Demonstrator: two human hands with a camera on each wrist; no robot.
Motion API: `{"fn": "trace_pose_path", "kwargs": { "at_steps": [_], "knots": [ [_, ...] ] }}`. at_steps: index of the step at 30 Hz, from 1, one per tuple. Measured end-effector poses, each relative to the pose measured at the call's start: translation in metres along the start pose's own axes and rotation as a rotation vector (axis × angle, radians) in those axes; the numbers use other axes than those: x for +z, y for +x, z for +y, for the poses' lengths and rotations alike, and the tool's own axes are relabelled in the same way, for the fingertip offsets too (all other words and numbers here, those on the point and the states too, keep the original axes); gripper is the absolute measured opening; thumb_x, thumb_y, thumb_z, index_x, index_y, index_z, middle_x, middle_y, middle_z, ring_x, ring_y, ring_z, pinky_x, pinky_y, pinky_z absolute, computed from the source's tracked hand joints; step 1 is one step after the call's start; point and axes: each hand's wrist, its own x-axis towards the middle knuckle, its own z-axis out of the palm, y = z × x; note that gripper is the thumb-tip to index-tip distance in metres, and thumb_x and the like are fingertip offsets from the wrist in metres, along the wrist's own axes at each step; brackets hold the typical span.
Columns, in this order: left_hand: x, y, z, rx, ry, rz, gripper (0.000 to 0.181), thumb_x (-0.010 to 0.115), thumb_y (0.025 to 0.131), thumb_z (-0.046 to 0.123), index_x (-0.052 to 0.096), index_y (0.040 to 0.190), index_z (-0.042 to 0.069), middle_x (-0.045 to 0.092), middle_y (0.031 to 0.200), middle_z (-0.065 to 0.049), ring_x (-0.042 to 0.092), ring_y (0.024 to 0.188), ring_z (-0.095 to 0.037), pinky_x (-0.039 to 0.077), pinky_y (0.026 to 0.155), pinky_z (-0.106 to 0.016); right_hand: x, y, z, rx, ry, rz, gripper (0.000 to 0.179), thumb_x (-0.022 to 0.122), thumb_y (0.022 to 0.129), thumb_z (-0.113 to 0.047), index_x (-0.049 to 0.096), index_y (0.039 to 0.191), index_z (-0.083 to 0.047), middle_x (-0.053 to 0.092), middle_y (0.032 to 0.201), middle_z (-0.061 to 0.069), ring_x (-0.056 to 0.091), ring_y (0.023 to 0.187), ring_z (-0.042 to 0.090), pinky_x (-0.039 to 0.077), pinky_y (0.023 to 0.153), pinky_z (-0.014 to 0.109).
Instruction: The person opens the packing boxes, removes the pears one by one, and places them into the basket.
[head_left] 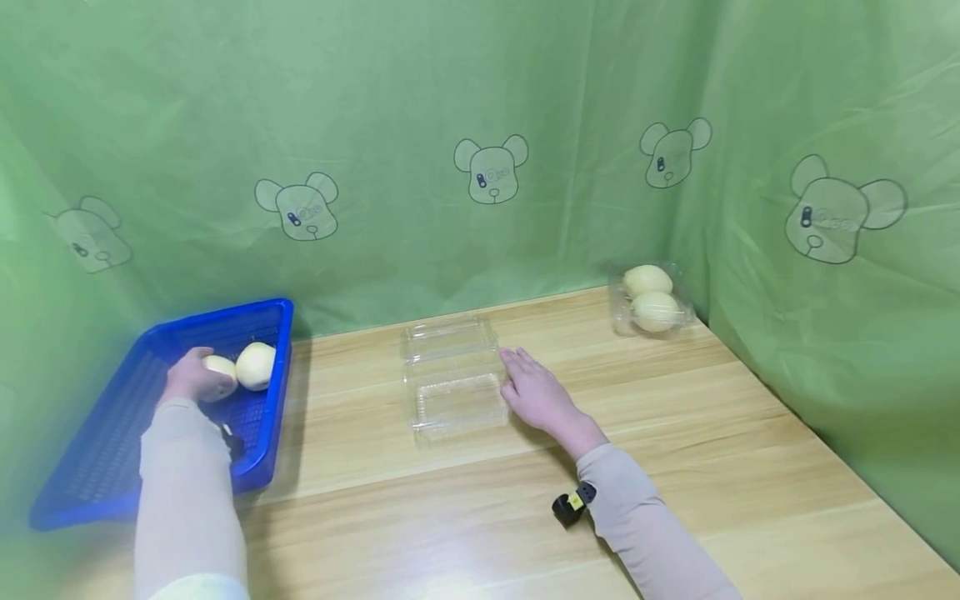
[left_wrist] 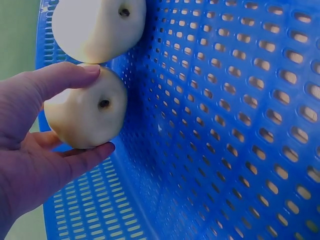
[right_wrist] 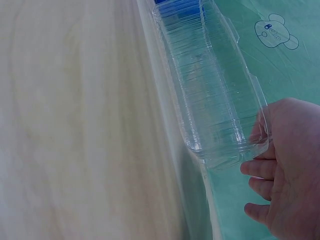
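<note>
Inside the blue basket (head_left: pixel 281 367), my left hand (head_left: pixel 197 377) grips a pale cream pear (left_wrist: pixel 97 107), thumb on one side and fingers on the other. A second pear (head_left: pixel 256 367) lies right beside it, against the basket's wall. My right hand (head_left: pixel 543 398) is at the right edge of a clear plastic clamshell box (head_left: pixel 457 400), which lies unfolded on the table. Its fingers are mostly extended in the head view. Through the plastic of the box (right_wrist: pixel 210 85), part of a finger shows in the right wrist view.
At the table's far right corner stands another clear box (head_left: pixel 621 312) holding two pears (head_left: pixel 654 310). Green curtains (head_left: pixel 390 167) with bear-head prints hang along the back and sides. The wooden table (head_left: pixel 360 517) stretches between basket and right edge.
</note>
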Motion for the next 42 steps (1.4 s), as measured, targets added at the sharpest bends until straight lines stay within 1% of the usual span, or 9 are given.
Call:
{"fn": "trace_pose_path", "kwargs": {
  "at_steps": [4, 9, 11, 17, 21, 26, 32, 38, 42],
  "knots": [
    [0.001, 0.000, 0.000, 0.018, 0.016, -0.019, 0.089, 0.072, 0.073, 0.016, 0.025, 0.144, -0.012, 0.032, 0.139, -0.045, 0.039, 0.119, -0.058, 0.038, 0.101, -0.064, 0.000, 0.000, 0.001, 0.001, 0.001, -0.003, 0.058, 0.042, 0.098, -0.019, 0.029, 0.150, 0.002, 0.031, 0.157, 0.017, 0.025, 0.147, 0.037, 0.022, 0.122, 0.048],
    [0.002, -0.003, 0.003, 0.008, 0.017, -0.031, 0.090, 0.071, 0.074, 0.016, 0.024, 0.145, -0.013, 0.031, 0.140, -0.045, 0.037, 0.121, -0.059, 0.036, 0.103, -0.065, 0.000, 0.000, 0.001, -0.001, -0.005, 0.000, 0.058, 0.042, 0.098, -0.019, 0.030, 0.150, 0.002, 0.032, 0.157, 0.017, 0.026, 0.147, 0.038, 0.023, 0.122, 0.049],
    [0.002, -0.005, 0.004, 0.011, 0.020, -0.024, 0.090, 0.071, 0.074, 0.015, 0.023, 0.145, -0.013, 0.031, 0.140, -0.045, 0.038, 0.121, -0.058, 0.036, 0.103, -0.065, 0.000, 0.000, 0.001, 0.001, 0.000, -0.001, 0.057, 0.042, 0.098, -0.019, 0.030, 0.150, 0.002, 0.032, 0.157, 0.017, 0.026, 0.147, 0.037, 0.023, 0.122, 0.049],
    [0.003, -0.007, 0.006, 0.016, 0.000, 0.034, 0.088, 0.070, 0.072, 0.013, 0.026, 0.142, -0.015, 0.036, 0.137, -0.044, 0.042, 0.116, -0.055, 0.039, 0.101, -0.063, 0.002, 0.000, 0.002, 0.001, 0.012, -0.004, 0.057, 0.042, 0.098, -0.019, 0.029, 0.150, 0.001, 0.032, 0.157, 0.016, 0.026, 0.148, 0.036, 0.023, 0.122, 0.048],
    [0.003, -0.007, 0.006, -0.010, -0.031, 0.064, 0.086, 0.071, 0.075, 0.013, 0.027, 0.142, -0.016, 0.035, 0.138, -0.044, 0.039, 0.121, -0.057, 0.035, 0.106, -0.063, 0.003, 0.000, 0.003, 0.004, 0.010, -0.001, 0.057, 0.042, 0.098, -0.019, 0.029, 0.150, 0.000, 0.032, 0.158, 0.015, 0.026, 0.148, 0.036, 0.022, 0.122, 0.048],
    [0.002, -0.009, 0.006, -0.067, -0.069, 0.113, 0.077, 0.066, 0.079, 0.011, 0.029, 0.141, -0.017, 0.034, 0.140, -0.043, 0.033, 0.128, -0.058, 0.030, 0.111, -0.062, 0.004, 0.001, 0.004, 0.006, 0.008, -0.005, 0.057, 0.042, 0.098, -0.020, 0.029, 0.150, 0.000, 0.031, 0.158, 0.015, 0.025, 0.148, 0.035, 0.022, 0.123, 0.048],
    [-0.001, -0.011, 0.008, -0.141, -0.128, 0.105, 0.074, 0.060, 0.086, 0.013, 0.025, 0.145, -0.013, 0.029, 0.147, -0.040, 0.024, 0.136, -0.058, 0.024, 0.116, -0.060, 0.004, 0.001, 0.004, 0.002, 0.008, -0.005, 0.057, 0.041, 0.098, -0.019, 0.029, 0.150, 0.001, 0.031, 0.158, 0.015, 0.025, 0.148, 0.035, 0.022, 0.123, 0.047],
    [-0.003, -0.012, 0.011, -0.132, -0.094, 0.129, 0.067, 0.057, 0.089, 0.017, 0.030, 0.143, -0.014, 0.031, 0.146, -0.039, 0.022, 0.136, -0.058, 0.022, 0.117, -0.059, 0.004, 0.001, 0.004, 0.003, 0.008, -0.002, 0.057, 0.041, 0.099, -0.020, 0.029, 0.150, 0.000, 0.032, 0.158, 0.015, 0.025, 0.148, 0.035, 0.022, 0.123, 0.047],
    [-0.004, -0.014, 0.013, -0.151, -0.110, 0.149, 0.066, 0.056, 0.089, 0.017, 0.032, 0.142, -0.013, 0.032, 0.146, -0.039, 0.023, 0.136, -0.058, 0.021, 0.117, -0.058, 0.003, 0.001, 0.004, 0.004, 0.005, -0.007, 0.057, 0.041, 0.099, -0.020, 0.028, 0.151, 0.000, 0.031, 0.158, 0.015, 0.025, 0.148, 0.035, 0.022, 0.123, 0.047]
  ]
}}
